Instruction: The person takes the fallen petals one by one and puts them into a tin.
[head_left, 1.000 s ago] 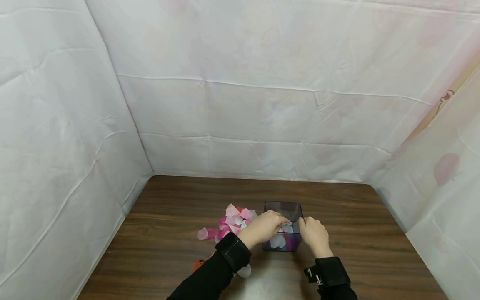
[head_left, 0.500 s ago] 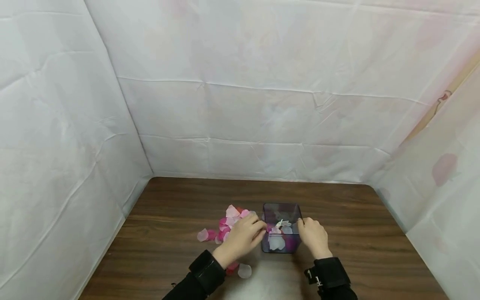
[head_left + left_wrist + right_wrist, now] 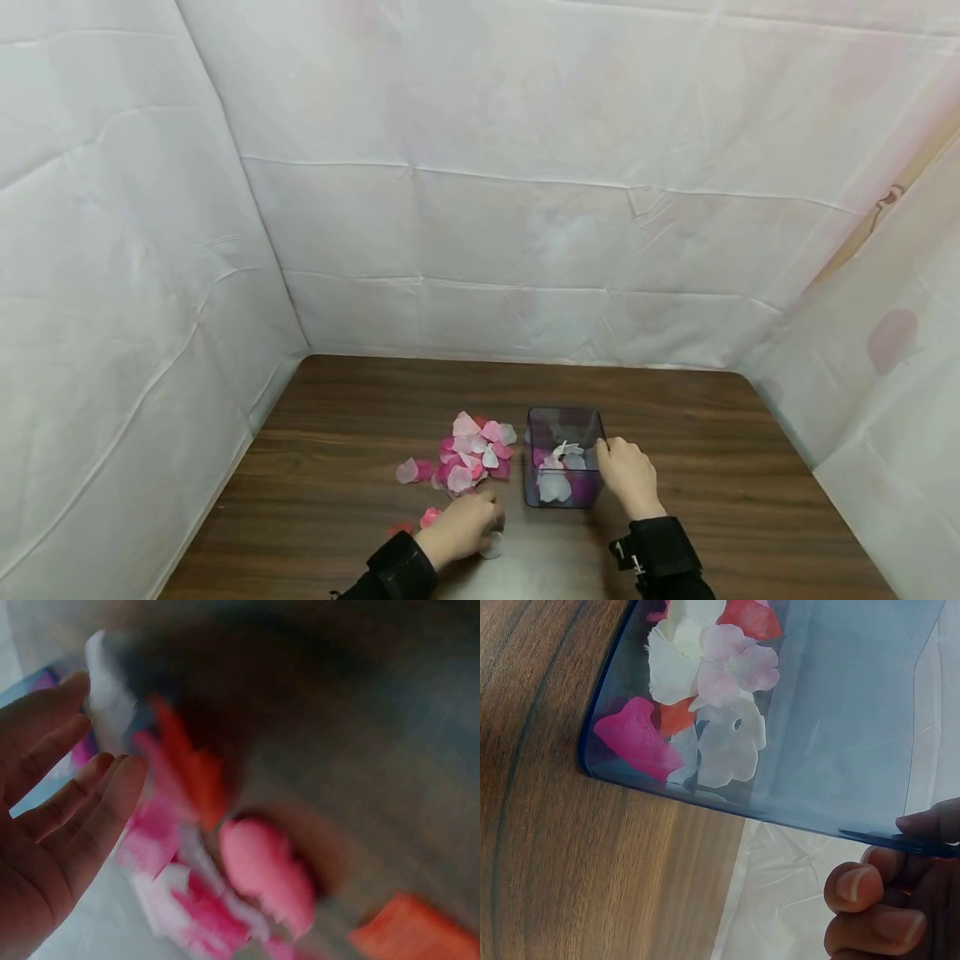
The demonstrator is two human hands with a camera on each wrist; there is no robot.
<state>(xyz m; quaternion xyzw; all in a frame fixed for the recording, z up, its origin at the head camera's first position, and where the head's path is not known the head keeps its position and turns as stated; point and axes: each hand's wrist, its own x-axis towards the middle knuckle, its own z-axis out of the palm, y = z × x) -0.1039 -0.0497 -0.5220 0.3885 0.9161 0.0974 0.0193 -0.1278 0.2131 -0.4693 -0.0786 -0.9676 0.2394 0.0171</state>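
Note:
In the head view my left hand [image 3: 463, 527] is low over the table, right at a white petal [image 3: 492, 547]. In the left wrist view its fingers [image 3: 112, 817] are extended and spread, with a white petal [image 3: 109, 686] by the fingertips. My right hand [image 3: 628, 475] grips the right wall of a see-through bluish-purple plastic box [image 3: 564, 421]. Its thumb is inside the rim and its curled fingers outside. Loose artificial flower petals lie in the box, among them a magenta petal [image 3: 639, 739] and a pale pink blossom [image 3: 731, 666].
A heap of pink and white petals [image 3: 468, 450] lies left of the box. Nearer the front are a coral petal [image 3: 431, 517] and a red petal [image 3: 401, 528]. The brown wooden table [image 3: 720, 467] is bordered by white cloth [image 3: 517, 321] behind and at both sides.
My left hand has moved from over the box leftward and down toward the near white petal. White petals now show in the box where it was. The right hand stays on the box wall.

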